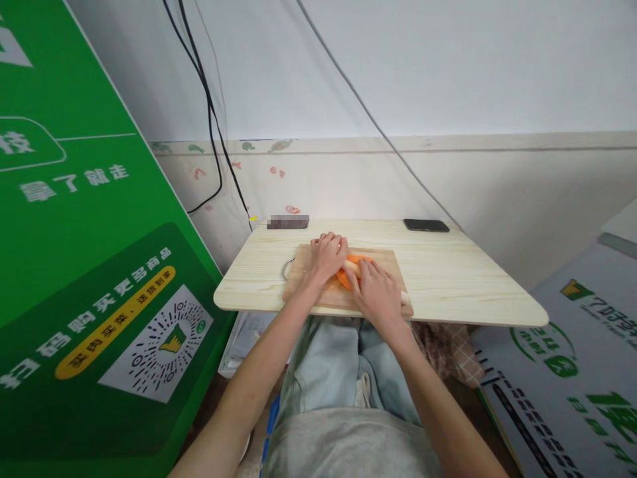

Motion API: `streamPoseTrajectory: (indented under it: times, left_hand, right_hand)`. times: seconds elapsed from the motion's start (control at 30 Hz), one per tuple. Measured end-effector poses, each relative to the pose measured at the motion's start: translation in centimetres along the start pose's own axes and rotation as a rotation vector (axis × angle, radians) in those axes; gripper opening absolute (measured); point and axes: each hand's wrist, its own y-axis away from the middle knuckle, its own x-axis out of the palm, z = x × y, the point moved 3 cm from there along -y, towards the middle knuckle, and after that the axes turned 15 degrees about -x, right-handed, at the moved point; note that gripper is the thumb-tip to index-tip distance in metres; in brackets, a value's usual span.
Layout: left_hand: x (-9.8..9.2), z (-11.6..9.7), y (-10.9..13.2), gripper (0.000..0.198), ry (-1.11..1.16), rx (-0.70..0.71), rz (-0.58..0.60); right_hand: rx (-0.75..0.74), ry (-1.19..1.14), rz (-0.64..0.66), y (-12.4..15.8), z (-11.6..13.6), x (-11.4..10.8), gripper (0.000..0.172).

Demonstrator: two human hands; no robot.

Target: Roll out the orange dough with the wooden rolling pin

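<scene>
A pale wooden rolling pin [353, 267] lies slantwise across a flat orange sheet [343, 279], which looks like dough or clay. Both are on a wooden cutting board [391, 260] with a metal ring at its left side. My left hand [328, 256] is closed over the far left end of the pin, fingers curled down. Bent over its nearer right part is my right hand [377, 290], with the thumb toward the middle. One pin end shows beyond the right hand, near the board's corner. My hands cover part of the orange sheet.
The board rests at the front edge of a light wood table [462, 279]. Against the wall lie a black phone [426, 226] and a dark, blurred-out object [288, 222]. Black cables [209, 99] hang at left. A green printed panel [99, 265] and a grey one [562, 358] flank me.
</scene>
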Motion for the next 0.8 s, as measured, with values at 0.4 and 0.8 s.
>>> streamPoseTrajectory:
  times: [0.4,0.8]
  left_hand:
    - [0.4,-0.3,0.2,0.04,-0.03,0.006,-0.023]
    - [0.5,-0.1,-0.2,0.041,-0.031,0.032,0.054]
  right_hand:
    - [-0.086,-0.036,0.109,-1.8,-2.1,-0.8,0.047]
    - [-0.029,-0.016,0.06,-0.1,-0.5,-0.8,0.053]
